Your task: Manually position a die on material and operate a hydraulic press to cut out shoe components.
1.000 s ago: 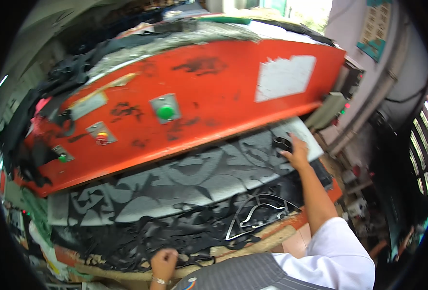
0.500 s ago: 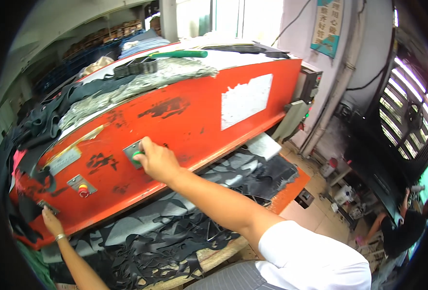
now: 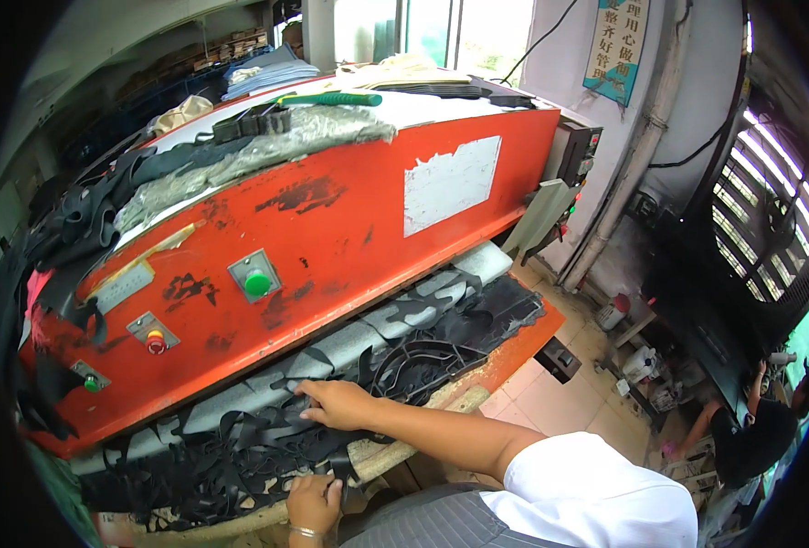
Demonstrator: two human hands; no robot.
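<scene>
My right hand (image 3: 338, 405) is over the front edge of the press bed, with its fingers loosely bent and apart near the pale cut sheet (image 3: 317, 365). I see nothing held in it. Closer to me, my left hand (image 3: 311, 504) is curled at the bed's front edge beside black scrap strips (image 3: 231, 470); what its fingers close on, if anything, is hidden. A black curved cutting die (image 3: 423, 352) lies on dark material, right of my right hand. Above the bed is the orange press beam (image 3: 349, 228), with a large green push button (image 3: 257, 283).
A red stop button (image 3: 156, 342) and a smaller green button (image 3: 92, 384) are on the beam's left. Dark cloth and a green-handled tool (image 3: 331, 99) lie on top. A black box (image 3: 558, 361) stands by the bed's right end. Another person (image 3: 756, 429) works at far right.
My right hand has left the large green button and dropped to the bed. My left hand has come from the small green button to the bed's front edge. The cutting die shows now.
</scene>
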